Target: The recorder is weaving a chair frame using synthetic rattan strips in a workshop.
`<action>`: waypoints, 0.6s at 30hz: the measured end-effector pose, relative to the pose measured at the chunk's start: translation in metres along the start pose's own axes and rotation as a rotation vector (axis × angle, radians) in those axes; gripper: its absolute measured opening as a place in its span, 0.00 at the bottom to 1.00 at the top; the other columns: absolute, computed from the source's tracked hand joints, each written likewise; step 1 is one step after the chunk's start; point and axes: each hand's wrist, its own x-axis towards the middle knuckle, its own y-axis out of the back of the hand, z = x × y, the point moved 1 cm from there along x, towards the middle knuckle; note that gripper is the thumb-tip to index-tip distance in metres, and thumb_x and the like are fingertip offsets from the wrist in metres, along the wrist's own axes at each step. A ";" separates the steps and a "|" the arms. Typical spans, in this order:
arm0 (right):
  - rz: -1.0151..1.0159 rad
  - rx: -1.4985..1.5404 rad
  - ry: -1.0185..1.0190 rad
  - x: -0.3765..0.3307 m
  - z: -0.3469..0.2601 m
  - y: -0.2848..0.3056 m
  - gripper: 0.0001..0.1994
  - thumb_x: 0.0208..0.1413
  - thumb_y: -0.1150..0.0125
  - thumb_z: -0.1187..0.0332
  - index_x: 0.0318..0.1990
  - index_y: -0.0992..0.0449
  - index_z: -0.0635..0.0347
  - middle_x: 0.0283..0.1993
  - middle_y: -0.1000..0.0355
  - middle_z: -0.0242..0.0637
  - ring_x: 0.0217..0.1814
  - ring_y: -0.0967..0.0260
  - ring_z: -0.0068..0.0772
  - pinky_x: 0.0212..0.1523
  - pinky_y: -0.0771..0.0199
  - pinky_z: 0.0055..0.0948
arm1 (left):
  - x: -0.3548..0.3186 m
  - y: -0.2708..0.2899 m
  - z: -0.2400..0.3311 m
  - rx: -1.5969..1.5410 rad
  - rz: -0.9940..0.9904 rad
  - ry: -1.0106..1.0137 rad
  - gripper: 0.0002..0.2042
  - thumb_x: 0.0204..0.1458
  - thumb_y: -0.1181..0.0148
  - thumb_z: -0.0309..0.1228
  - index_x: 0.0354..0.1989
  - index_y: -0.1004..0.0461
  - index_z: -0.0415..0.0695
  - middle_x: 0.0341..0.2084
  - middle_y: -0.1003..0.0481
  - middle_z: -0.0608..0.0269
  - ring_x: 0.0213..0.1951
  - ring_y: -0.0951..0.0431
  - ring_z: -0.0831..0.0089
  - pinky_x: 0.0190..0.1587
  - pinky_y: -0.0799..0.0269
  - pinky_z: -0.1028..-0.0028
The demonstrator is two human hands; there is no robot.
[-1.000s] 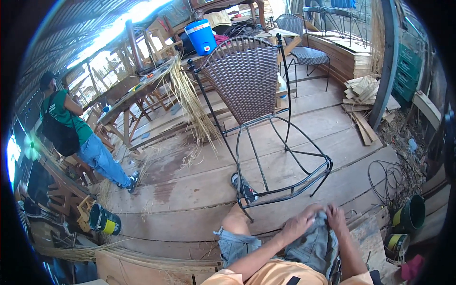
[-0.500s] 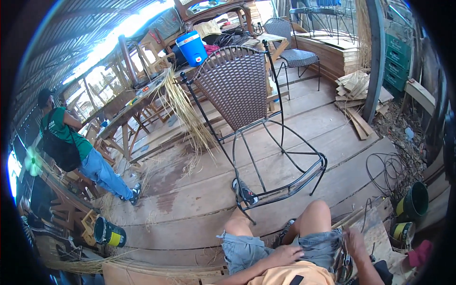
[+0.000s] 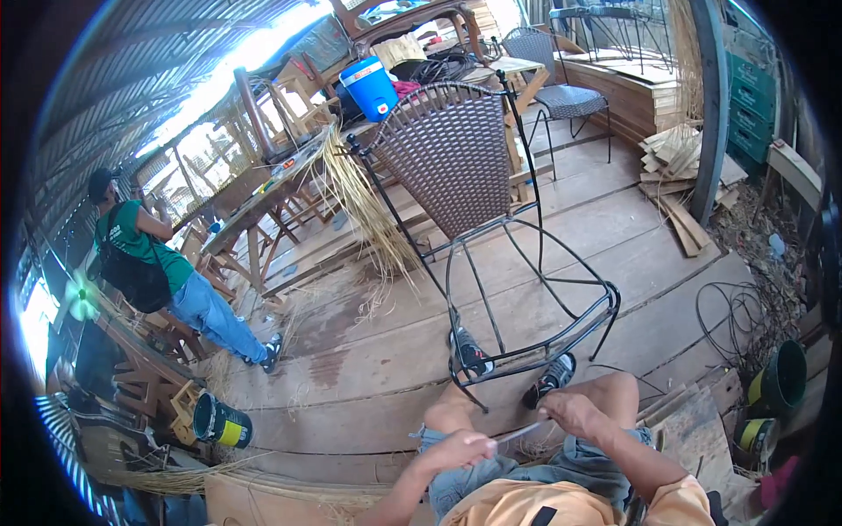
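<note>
Above my lap, a thin light-grey strip stretches between my two hands; its exact kind is too small to make out. My left hand is closed at its left end, fingertips pinched. At the other end my right hand is closed around it, a little farther forward. Just beyond my knees stands a black metal chair frame with a bare seat ring. Its back is covered in brown woven strips. My feet are beside the frame's near legs.
Someone in a green shirt stands at the left near a long workbench. Dry fibres hang off the bench. A bucket sits at lower left, wood scraps and coiled wire at right.
My right hand has moved left from beside my hip to above my lap. My left hand has lifted off my thigh. The grey strip now shows between them. My right foot shows more.
</note>
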 end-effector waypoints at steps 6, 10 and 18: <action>-0.027 0.003 0.362 0.008 -0.047 -0.039 0.08 0.50 0.47 0.64 0.34 0.30 0.58 0.30 0.34 0.42 0.35 0.33 0.47 0.35 0.31 0.38 | 0.016 0.007 -0.014 -0.022 0.062 -0.098 0.16 0.55 0.50 0.44 0.25 0.29 0.44 0.15 0.38 0.75 0.20 0.42 0.86 0.20 0.46 0.84; 0.163 -0.047 0.114 0.004 0.014 -0.059 0.09 0.47 0.46 0.69 0.38 0.29 0.54 0.31 0.33 0.40 0.37 0.32 0.43 0.36 0.31 0.37 | 0.024 0.034 -0.037 0.061 0.290 -0.125 0.14 0.55 0.50 0.41 0.23 0.30 0.44 0.15 0.38 0.77 0.19 0.42 0.87 0.20 0.47 0.82; 0.147 -0.015 0.151 0.014 -0.008 -0.067 0.17 0.46 0.48 0.72 0.46 0.33 0.55 0.35 0.31 0.43 0.38 0.32 0.47 0.37 0.31 0.39 | 0.046 0.011 -0.015 0.147 0.229 -0.076 0.17 0.54 0.53 0.42 0.24 0.29 0.40 0.15 0.33 0.67 0.21 0.35 0.79 0.24 0.39 0.74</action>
